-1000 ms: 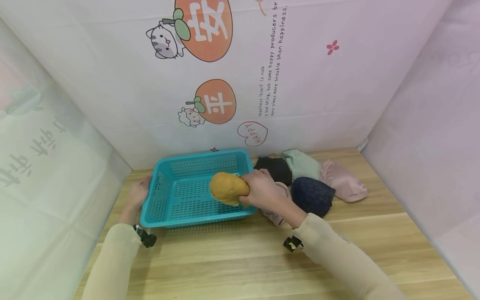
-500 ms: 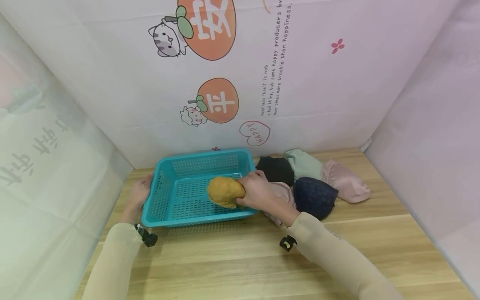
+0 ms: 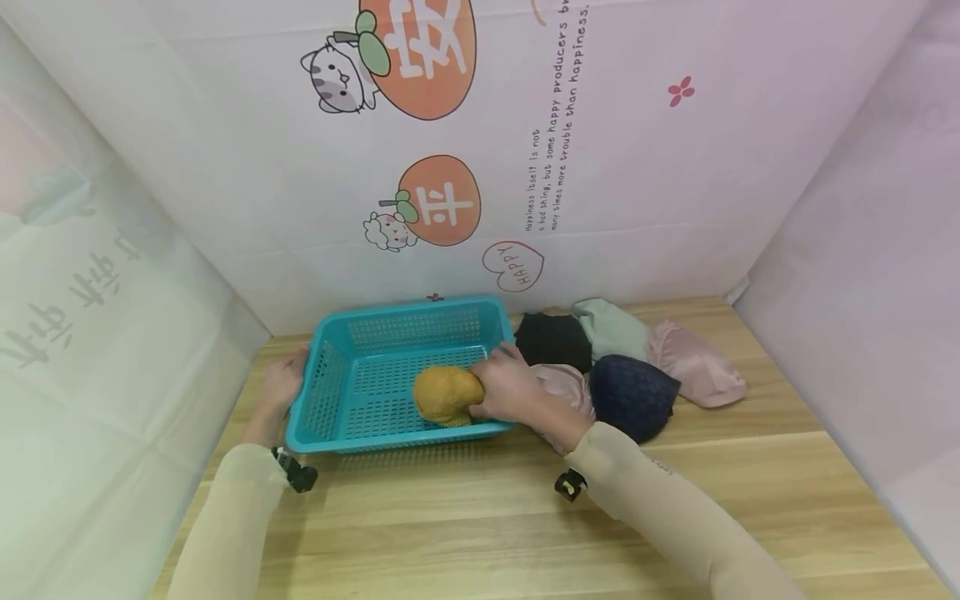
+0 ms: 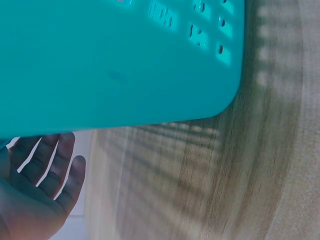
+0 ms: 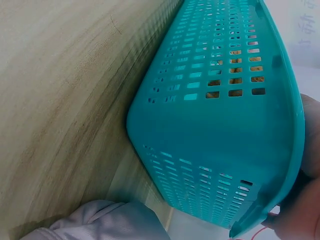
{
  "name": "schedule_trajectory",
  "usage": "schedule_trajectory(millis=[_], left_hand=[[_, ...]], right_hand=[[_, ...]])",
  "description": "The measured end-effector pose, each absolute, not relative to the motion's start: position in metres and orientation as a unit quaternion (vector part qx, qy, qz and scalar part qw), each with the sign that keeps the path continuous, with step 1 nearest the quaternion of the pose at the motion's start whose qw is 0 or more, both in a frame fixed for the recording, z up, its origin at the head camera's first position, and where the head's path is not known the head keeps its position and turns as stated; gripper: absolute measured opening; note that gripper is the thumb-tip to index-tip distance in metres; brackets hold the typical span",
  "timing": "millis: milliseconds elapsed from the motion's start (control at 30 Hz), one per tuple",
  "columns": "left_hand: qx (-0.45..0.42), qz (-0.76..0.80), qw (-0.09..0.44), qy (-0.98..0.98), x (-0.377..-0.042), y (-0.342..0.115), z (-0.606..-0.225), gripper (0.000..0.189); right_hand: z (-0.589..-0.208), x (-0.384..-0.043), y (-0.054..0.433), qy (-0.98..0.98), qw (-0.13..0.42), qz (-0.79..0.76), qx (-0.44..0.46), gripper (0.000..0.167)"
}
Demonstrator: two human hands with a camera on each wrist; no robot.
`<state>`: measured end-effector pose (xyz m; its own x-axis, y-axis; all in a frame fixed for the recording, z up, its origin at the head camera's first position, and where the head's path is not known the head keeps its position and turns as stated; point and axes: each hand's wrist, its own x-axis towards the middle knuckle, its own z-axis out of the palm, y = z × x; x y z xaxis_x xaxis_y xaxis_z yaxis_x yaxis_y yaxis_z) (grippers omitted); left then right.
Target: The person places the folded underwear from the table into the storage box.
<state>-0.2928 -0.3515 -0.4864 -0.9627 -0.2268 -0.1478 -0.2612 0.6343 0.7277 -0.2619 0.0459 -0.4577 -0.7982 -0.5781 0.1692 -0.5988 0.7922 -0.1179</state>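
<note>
White walls point(image 3: 622, 183), orange cartoon prints point(image 3: 442, 202), pale wood-grain tabletop point(image 3: 435, 533)

Head view: taken from above, facing forward and down, the most distant of the three; the wooden table point(image 3: 450, 525), the turquoise basket point(image 3: 382, 383), the left hand point(image 3: 285, 379), the right hand point(image 3: 508, 390) and the printed backdrop point(image 3: 615, 175) lie within the field. Left wrist view: low and very near, facing the basket's outer wall at a corner, turned sideways, table at right. Right wrist view: likewise low, close and sideways, facing another outer corner, table at left. Head and right wrist views share the yellow bundle point(image 3: 445, 393), glimpsed through perforations in the latter; all three share basket and table
</note>
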Motion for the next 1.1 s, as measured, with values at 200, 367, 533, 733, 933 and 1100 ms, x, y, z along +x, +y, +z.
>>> schedule_trajectory(millis=[200,367,533,733,933,1100], left_hand=[[-0.124,0.407,0.021,0.905,-0.294,-0.352,-0.488,0.087],[-0.121,0.416,0.015,0.901,-0.294,-0.353,-0.489,0.078],[-0.122,0.423,0.014,0.898,-0.293,-0.353,-0.488,0.07],[-0.122,0.421,0.019,0.899,-0.291,-0.354,-0.485,0.078],[-0.125,0.418,0.02,0.9,-0.293,-0.353,-0.486,0.077],[-0.129,0.417,0.032,0.899,-0.292,-0.352,-0.486,0.081]], right_hand=[[-0.462,-0.263,0.044,-0.948,0.034,0.047,0.313,0.053],[-0.461,-0.264,0.047,-0.952,0.024,0.043,0.301,0.065],[-0.455,-0.262,0.052,-0.952,0.017,0.082,0.295,0.065],[-0.446,-0.255,0.061,-0.945,0.026,0.138,0.294,0.053],[-0.438,-0.249,0.069,-0.942,0.04,0.156,0.293,0.047],[-0.436,-0.246,0.078,-0.94,0.064,0.166,0.291,0.039]])
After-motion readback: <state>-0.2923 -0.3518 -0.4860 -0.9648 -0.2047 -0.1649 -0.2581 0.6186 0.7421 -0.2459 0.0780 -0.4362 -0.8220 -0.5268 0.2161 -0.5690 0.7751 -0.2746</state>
